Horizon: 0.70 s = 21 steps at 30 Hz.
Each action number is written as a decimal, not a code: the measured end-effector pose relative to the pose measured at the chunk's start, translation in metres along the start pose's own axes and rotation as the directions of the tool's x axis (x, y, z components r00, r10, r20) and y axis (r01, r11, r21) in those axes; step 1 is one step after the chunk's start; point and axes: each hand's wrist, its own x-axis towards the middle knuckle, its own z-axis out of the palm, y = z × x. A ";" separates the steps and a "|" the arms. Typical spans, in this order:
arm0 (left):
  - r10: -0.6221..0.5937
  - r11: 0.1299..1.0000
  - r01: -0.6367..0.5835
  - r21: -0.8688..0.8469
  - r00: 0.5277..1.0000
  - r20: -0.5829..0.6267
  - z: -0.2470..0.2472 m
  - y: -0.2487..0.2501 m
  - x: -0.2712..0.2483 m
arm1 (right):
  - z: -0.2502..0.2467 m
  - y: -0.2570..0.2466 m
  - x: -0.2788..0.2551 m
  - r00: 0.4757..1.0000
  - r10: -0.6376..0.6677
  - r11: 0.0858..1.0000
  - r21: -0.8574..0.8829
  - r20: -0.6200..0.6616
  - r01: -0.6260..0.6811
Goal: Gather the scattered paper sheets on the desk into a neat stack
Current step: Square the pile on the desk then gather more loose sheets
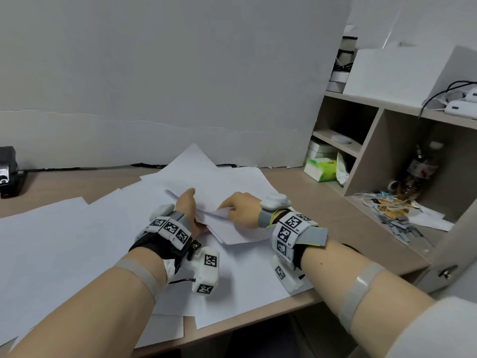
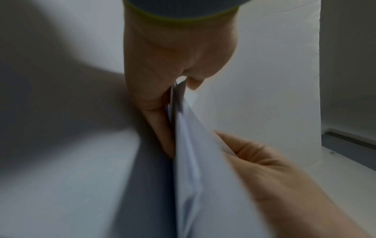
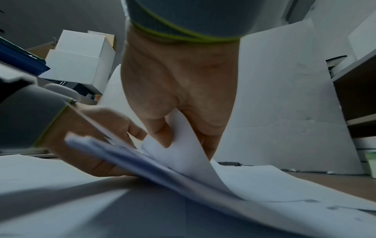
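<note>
Sheaf [image 1: 233, 232] hides left hand [image 1: 189, 211] fingers; right hand [image 1: 242, 209] apparently pinching

We see a tan desk [image 1: 322, 210] w/ loose white paper sheets [image 1: 64, 241] spread over most of it, some overlapping; a black device [image 1: 7, 171] sits far left, cord trailing.

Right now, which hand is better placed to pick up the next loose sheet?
Probably the right hand: it pinches only one sheet's corner, and can let go, while the left hand grips the gathered stack.
</note>
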 end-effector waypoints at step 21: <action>0.449 0.305 0.144 0.941 0.850 -0.276 -0.106 0.115 -0.027 | 0.009 0.021 0.025 0.953 0.292 0.951 -0.126 0.079 -0.281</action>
